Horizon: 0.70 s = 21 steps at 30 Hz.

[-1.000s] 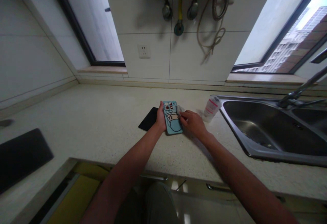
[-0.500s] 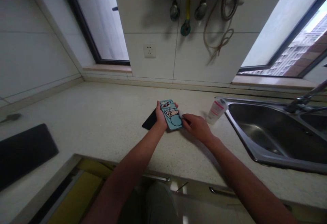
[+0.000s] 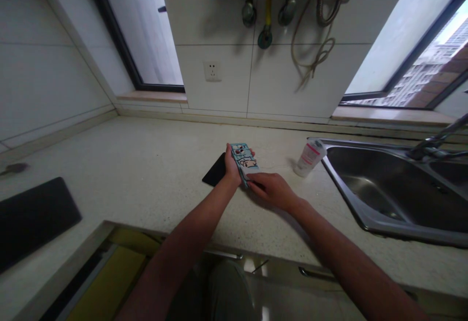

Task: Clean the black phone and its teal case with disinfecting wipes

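My left hand is wrapped round a light-blue phone case with a cartoon figure, its patterned side up. Whether a phone sits inside it I cannot tell. Across the case's lower end lies my right hand, fingers closed together. A small pale patch shows by those fingertips; what it is, and what they pinch, is not clear. A flat black rectangular object rests on the counter, partly behind my left hand and wrist.
A clear plastic cup with pink print leans on the counter beside the steel sink. At far left lies a large black flat panel. In front of it is a counter cutout. Hoses and a socket are on the wall.
My right hand has moved left from the case's right edge onto its lower end, covering part of the cartoon. The left hand keeps its hold, and the case has tilted slightly.
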Available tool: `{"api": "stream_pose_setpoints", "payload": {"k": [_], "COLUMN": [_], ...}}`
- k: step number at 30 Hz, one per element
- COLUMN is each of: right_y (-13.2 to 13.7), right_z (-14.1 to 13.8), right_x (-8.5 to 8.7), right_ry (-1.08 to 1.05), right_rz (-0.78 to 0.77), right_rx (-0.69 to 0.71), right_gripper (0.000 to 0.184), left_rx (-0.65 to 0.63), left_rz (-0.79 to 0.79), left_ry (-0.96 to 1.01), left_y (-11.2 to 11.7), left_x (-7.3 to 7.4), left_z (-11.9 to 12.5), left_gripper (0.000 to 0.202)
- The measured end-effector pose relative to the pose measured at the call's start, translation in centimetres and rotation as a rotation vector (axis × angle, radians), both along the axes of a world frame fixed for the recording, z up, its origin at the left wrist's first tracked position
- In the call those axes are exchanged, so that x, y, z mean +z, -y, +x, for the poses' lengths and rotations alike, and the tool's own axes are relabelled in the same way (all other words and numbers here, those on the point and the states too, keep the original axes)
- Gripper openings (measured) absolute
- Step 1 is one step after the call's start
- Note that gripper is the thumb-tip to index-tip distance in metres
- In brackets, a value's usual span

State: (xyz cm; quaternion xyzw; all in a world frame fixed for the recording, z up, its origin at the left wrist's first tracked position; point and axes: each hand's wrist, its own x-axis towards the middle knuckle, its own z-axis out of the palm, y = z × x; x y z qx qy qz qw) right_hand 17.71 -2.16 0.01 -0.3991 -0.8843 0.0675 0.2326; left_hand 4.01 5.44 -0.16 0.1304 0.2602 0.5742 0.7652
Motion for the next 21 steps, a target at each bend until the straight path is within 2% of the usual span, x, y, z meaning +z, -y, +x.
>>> {"api": "stream_pose_setpoints", "payload": {"k": [4, 8, 11, 15, 21], "right_y": [0.3, 0.4, 0.3, 0.1, -0.5], "right_z": [-0.5, -0.9, -1.3, -1.4, -0.9], "right_x": [-0.6, -1.2, -1.6, -1.9, -1.9], "right_ry": [-0.133, -0.307, -0.394, -0.468, -0.445], "right_rz": [0.043, -0.006, -0.014, 0.05, 0.148], "right_rx": [0.004, -0.022, -0.041, -0.115, -0.194], "right_gripper": [0.031, 0.03, 0.028, 0.029, 0.033], "left_rx": [0.033, 0.06, 0.026, -0.039, -0.145], "left_rz": [-0.016, -0.07, -0.101, -0.106, -0.03], "left_ry": [-0.019, -0.03, -0.054, -0.041, -0.008], "left_y": [0.3, 0.2, 0.1, 0.4, 1.6], "left_x": [0.2, 0.4, 0.2, -0.1, 0.2], "left_z": [0.2, 0.3, 0.5, 1.1, 1.8], "left_gripper": [0.065, 0.067, 0.066, 0.064, 0.063]}}
